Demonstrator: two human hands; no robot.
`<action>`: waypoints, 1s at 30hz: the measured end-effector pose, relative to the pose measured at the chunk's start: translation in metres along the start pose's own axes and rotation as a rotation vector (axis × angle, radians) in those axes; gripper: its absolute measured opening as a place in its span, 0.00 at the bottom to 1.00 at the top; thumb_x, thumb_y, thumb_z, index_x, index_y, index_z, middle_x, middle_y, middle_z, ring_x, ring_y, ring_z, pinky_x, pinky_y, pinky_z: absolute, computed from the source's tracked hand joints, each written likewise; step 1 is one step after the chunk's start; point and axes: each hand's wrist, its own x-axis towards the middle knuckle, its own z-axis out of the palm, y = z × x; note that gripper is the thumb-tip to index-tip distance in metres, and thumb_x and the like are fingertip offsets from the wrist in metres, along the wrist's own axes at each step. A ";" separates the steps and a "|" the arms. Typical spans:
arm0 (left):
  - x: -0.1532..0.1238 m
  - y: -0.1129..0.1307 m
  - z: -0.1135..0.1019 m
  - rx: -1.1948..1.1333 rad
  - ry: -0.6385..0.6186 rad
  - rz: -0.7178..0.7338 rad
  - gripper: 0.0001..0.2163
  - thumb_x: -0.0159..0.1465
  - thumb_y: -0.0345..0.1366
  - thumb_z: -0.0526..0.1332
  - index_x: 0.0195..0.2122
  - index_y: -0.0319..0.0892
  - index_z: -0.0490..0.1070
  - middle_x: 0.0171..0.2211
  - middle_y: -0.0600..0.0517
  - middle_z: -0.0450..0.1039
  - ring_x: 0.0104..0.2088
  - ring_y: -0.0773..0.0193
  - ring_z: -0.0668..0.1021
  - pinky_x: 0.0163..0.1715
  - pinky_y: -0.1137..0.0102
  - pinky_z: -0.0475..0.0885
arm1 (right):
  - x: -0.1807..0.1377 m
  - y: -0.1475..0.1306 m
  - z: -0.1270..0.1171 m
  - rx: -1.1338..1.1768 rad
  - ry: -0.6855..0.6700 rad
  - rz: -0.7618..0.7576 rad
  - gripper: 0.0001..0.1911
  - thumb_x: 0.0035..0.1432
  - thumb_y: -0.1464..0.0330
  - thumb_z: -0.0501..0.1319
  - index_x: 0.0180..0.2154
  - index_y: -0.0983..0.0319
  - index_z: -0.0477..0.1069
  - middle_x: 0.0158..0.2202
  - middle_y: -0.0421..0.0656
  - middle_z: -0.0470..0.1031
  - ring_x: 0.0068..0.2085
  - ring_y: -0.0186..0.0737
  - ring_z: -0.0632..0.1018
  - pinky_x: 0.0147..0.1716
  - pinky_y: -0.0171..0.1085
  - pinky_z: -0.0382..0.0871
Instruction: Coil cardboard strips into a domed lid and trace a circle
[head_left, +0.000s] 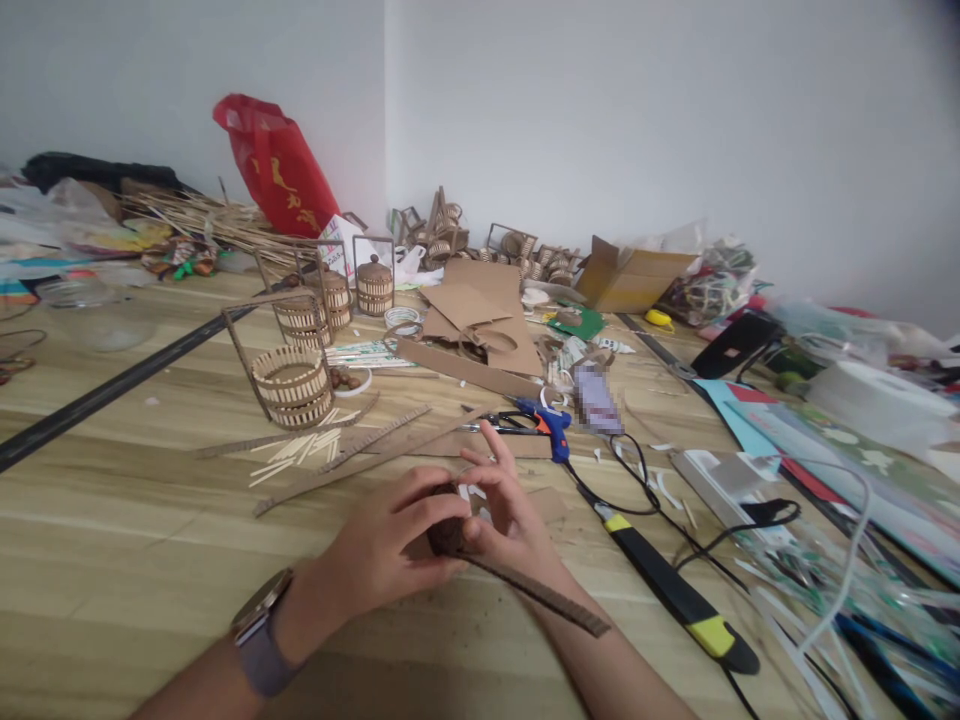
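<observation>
Cardboard strip (536, 590) just below and right of the fingers, apparently trailing off dark coil (445, 538) pinched between thumb and fingers of left hand (379, 540). Right hand (514, 515) with thumb and forefinger bent in close, little finger spread; firmness of that hold impossible to tell. Likeliest trouble: coil springing open from a slackened left pinch, or turns skewing from a tug on the strip (easily bumped, so near the right forearm). Beyond the fingers, blue glue gun (559, 440): possible knock from a wide reach.
</observation>
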 end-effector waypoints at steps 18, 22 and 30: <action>-0.002 0.000 0.010 -0.022 -0.006 -0.084 0.17 0.65 0.35 0.66 0.53 0.49 0.66 0.53 0.46 0.71 0.52 0.57 0.77 0.49 0.65 0.75 | 0.006 -0.010 -0.008 -0.198 0.102 -0.171 0.07 0.62 0.60 0.66 0.36 0.54 0.80 0.42 0.46 0.77 0.49 0.45 0.77 0.51 0.44 0.71; -0.007 -0.002 0.015 -0.022 0.036 -0.157 0.19 0.60 0.33 0.69 0.49 0.47 0.64 0.52 0.45 0.73 0.50 0.55 0.79 0.47 0.63 0.76 | 0.007 -0.009 -0.008 -0.262 0.097 -0.180 0.05 0.62 0.62 0.66 0.37 0.54 0.80 0.42 0.46 0.77 0.47 0.44 0.78 0.47 0.41 0.72; -0.007 -0.003 0.017 -0.024 0.000 -0.183 0.20 0.58 0.32 0.70 0.47 0.46 0.63 0.51 0.45 0.75 0.48 0.54 0.80 0.44 0.63 0.76 | 0.008 -0.009 -0.008 -0.299 0.041 -0.165 0.07 0.61 0.62 0.65 0.39 0.56 0.80 0.43 0.48 0.79 0.47 0.46 0.79 0.48 0.43 0.74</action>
